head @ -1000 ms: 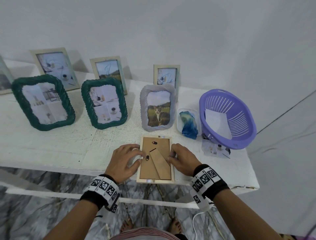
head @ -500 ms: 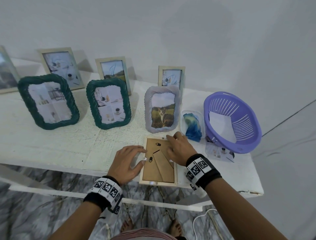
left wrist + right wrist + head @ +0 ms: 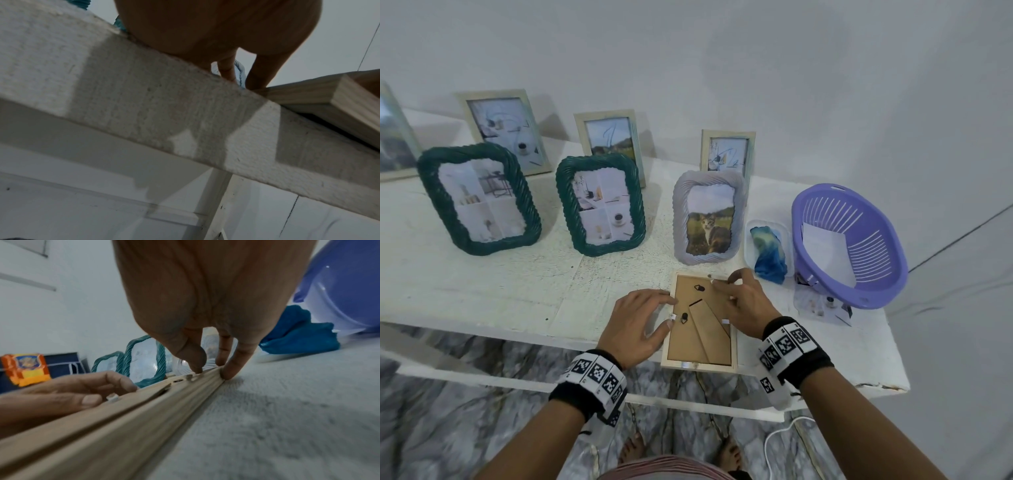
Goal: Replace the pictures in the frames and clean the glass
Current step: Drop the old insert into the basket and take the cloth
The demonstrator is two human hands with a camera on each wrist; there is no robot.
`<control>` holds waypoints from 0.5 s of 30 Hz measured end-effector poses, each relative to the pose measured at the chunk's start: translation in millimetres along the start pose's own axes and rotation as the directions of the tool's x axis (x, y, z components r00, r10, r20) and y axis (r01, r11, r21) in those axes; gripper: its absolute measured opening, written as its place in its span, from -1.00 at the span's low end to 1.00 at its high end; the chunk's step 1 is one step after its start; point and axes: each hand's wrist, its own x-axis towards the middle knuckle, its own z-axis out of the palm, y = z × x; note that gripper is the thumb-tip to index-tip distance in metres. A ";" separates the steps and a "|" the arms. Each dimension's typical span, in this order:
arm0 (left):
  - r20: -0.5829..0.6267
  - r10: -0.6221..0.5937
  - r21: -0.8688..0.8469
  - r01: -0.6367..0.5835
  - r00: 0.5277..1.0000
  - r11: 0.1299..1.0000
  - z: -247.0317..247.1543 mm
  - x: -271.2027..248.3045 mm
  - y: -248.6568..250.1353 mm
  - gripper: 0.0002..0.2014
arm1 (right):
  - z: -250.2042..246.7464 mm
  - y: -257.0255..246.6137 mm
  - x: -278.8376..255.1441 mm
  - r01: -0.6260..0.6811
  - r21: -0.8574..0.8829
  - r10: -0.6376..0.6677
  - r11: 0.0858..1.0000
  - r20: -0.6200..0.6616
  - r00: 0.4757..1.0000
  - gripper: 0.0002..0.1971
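Observation:
A light wooden frame [image 3: 700, 342] lies face down near the table's front edge, its brown backing board and folded stand facing up. My left hand [image 3: 661, 310] rests with spread fingers on the frame's left rail, the thumb beside a small white tab. My right hand [image 3: 736, 291] is at the frame's far right corner. In the right wrist view, the right hand [image 3: 212, 369] has its thumb tip on top of the rail and its fingertips [image 3: 227, 374] against the outer side of the frame [image 3: 123, 426]. The frame's near corner [image 3: 308, 92] juts past the table edge.
A blue cloth [image 3: 770, 253] sits in a clear tub right of the frame. A purple basket [image 3: 852, 246] holds a white sheet, with photo prints [image 3: 822, 305] under it. A lavender cat frame [image 3: 709, 219], two green frames [image 3: 602, 205] and several pale frames stand behind.
My right hand slid from the middle of the frame's right rail up to its far right corner. The left hand stays on the left rail.

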 end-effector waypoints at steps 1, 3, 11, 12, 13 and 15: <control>-0.002 -0.001 0.003 0.001 1.000 1.000 0.0 0.0 -0.4 -0.63 | 0.7 2.0 1.3 -0.005 0.037 0.006 0.999 -0.007 1.000 -0.56; -0.006 0.000 0.007 0.000 1.000 1.000 0.1 -0.4 -0.6 -0.63 | 0.5 3.0 2.0 -0.023 0.077 0.024 0.997 -0.006 1.000 -0.57; -0.006 0.005 0.003 -0.005 1.000 1.000 0.6 -0.5 -0.6 -0.64 | -4.2 2.5 0.4 -0.059 0.073 0.056 0.996 0.053 0.997 -0.57; -0.007 0.004 0.000 -0.004 1.000 1.000 0.1 -0.5 0.1 -0.64 | -4.7 1.3 -1.2 -0.059 0.065 0.055 0.996 0.057 0.997 -0.57; -0.007 0.003 -0.003 -0.003 1.000 1.000 -0.3 -0.8 0.6 -0.64 | -4.6 -0.5 -3.8 -0.058 0.059 0.055 0.997 0.054 0.997 -0.55; -0.007 0.000 -0.009 0.000 1.000 1.000 -1.0 -0.9 1.7 -0.63 | -4.8 -8.0 -15.2 -0.059 0.061 0.056 0.996 0.043 0.998 -0.45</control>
